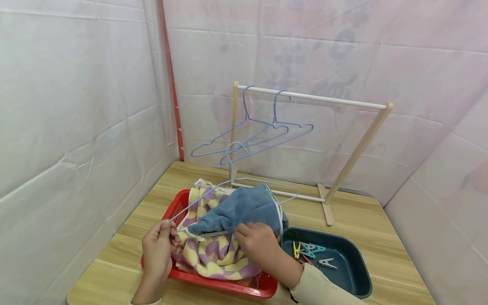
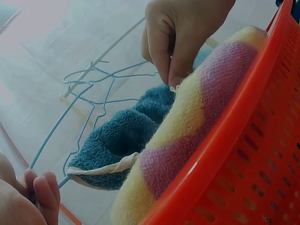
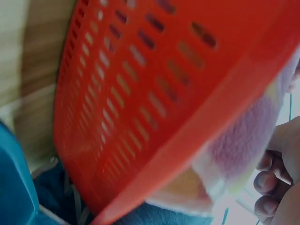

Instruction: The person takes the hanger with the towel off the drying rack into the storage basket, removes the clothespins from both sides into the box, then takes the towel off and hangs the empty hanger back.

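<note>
My left hand (image 1: 157,248) grips the lower left corner of a blue wire hanger (image 1: 200,200). A fluffy blue towel (image 1: 245,207) with white trim lies draped over this hanger, its narrow left end close to my left fingers. With bent fingers my right hand (image 1: 259,245) pinches the towel's near edge; in the left wrist view, a bit of pale trim shows at the right fingertips (image 2: 174,82). Underneath, a yellow and purple patterned towel (image 1: 225,258) fills the red basket (image 1: 217,286). The right wrist view mostly shows the basket's slotted side.
Behind the basket stands a wooden rack (image 1: 356,152) with a white rail (image 1: 324,98). Two more blue wire hangers (image 1: 275,114) hang near its left end. To the right, a dark tray (image 1: 364,267) holds several colored clothespins (image 1: 310,250). White sheeting surrounds the wooden table (image 1: 118,258).
</note>
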Available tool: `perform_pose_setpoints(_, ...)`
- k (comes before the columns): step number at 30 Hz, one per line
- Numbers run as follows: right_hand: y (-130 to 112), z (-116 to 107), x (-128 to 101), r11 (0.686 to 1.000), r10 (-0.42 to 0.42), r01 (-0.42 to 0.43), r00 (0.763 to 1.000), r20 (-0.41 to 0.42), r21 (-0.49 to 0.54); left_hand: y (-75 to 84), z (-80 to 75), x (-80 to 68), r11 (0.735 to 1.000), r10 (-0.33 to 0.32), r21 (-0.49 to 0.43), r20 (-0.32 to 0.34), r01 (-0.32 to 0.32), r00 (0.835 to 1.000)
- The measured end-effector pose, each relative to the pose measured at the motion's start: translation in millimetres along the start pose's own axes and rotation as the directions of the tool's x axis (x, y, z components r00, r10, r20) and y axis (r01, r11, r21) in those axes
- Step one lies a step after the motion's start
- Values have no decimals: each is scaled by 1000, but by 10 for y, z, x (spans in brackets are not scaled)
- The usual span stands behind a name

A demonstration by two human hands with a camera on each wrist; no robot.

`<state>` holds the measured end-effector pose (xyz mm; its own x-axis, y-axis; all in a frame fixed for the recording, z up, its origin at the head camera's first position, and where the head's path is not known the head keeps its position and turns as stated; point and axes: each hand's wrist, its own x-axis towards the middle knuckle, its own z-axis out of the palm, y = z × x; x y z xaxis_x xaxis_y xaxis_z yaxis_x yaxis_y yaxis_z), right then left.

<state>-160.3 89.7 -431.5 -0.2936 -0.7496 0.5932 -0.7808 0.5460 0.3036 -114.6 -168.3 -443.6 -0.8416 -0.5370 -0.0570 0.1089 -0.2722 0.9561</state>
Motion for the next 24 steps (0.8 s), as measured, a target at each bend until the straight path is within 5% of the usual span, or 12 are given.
perform_pose_setpoints(24, -422, 64, -22, 978, -119, 93, 985, 127, 189, -17, 68, 65, 991, 89, -91, -87, -97, 992)
